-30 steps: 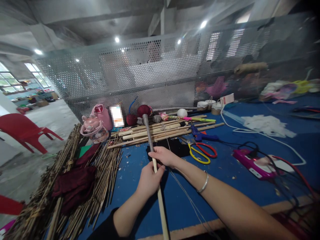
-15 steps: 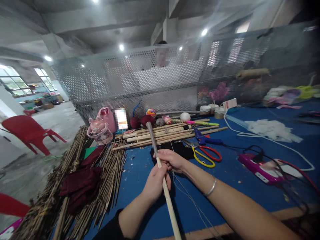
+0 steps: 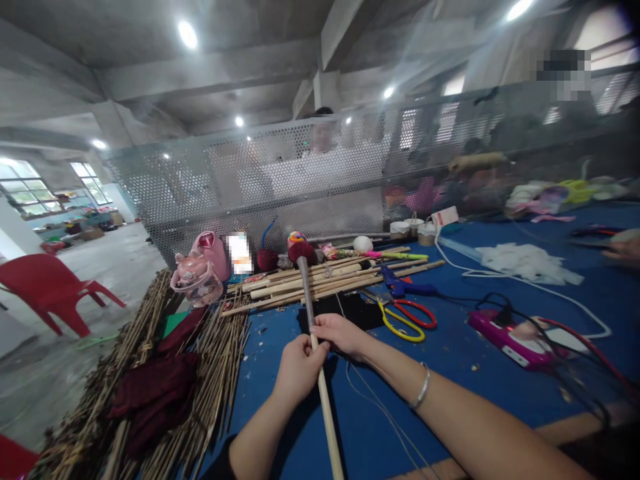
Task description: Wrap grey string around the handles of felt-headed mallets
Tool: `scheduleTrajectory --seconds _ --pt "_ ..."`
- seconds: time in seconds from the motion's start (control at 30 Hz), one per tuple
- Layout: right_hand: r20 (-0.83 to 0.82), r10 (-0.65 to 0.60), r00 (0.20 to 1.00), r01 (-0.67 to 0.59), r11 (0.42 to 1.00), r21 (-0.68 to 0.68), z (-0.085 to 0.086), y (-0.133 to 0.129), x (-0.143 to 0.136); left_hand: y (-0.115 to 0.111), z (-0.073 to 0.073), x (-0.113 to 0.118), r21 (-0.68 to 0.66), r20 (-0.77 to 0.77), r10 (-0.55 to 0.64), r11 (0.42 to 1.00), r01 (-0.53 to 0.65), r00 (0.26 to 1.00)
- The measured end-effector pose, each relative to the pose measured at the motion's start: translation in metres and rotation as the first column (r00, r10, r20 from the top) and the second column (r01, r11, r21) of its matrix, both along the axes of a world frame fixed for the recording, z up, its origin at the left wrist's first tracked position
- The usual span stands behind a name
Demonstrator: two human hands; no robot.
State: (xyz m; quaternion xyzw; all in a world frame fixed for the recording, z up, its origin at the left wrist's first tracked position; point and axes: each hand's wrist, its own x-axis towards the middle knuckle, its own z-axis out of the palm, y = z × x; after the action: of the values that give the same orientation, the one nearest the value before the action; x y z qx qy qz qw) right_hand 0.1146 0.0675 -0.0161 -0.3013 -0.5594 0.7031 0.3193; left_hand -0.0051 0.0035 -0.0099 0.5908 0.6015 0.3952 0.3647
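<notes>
A pale wooden stick (image 3: 327,413) slants away from me, its upper part covered in grey wrapping (image 3: 307,293) and its far end topped by a dark red ball (image 3: 303,253). My left hand (image 3: 300,365) is closed around the stick just below the wrapping. Right beside it, my right hand (image 3: 343,333) pinches the stick at the wrapping's lower edge. Thin grey thread (image 3: 383,403) trails down from near my right hand over the blue table. Black cloth (image 3: 363,315) lies behind my hands.
Scissors (image 3: 407,320), a blue glue gun (image 3: 403,285) and a purple power strip (image 3: 510,340) lie to the right. Wooden sticks (image 3: 280,287) lie at the back. Thin twigs (image 3: 210,380) and maroon cloth (image 3: 155,393) fill the left. A perforated screen (image 3: 240,180) stands behind; a person sits beyond it.
My left hand has shifted its fingers on the stick, its thumb now nearer my right fingertips. The view has tilted up slightly, and another person's hand shows at the right edge.
</notes>
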Motion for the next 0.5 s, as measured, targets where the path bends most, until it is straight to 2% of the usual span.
scheduleTrajectory --seconds 0.2,0.27,0.4,0.5 --pt "0.116 -0.046 0.992 0.031 0.992 0.126 -0.0037 0.0014 0.0014 -0.0023 0.0013 0.0004 0.007 -0.026 -0.065 0.998 0.066 0.998" --pt "0.131 -0.046 0.990 0.028 0.990 0.140 -0.0064 0.0030 0.0019 -0.0020 0.0007 0.0006 0.013 -0.041 -0.038 0.999 0.038 0.998" --pt "0.135 -0.053 0.989 0.035 0.990 0.133 -0.0089 0.0046 0.0017 -0.0020 0.0009 0.0012 -0.040 -0.039 0.086 0.995 -0.087 0.996" --pt "0.076 -0.033 0.997 0.027 0.996 0.085 -0.0038 0.0018 0.0023 -0.0041 0.0055 0.0036 -0.103 0.093 0.074 0.993 -0.064 0.993"
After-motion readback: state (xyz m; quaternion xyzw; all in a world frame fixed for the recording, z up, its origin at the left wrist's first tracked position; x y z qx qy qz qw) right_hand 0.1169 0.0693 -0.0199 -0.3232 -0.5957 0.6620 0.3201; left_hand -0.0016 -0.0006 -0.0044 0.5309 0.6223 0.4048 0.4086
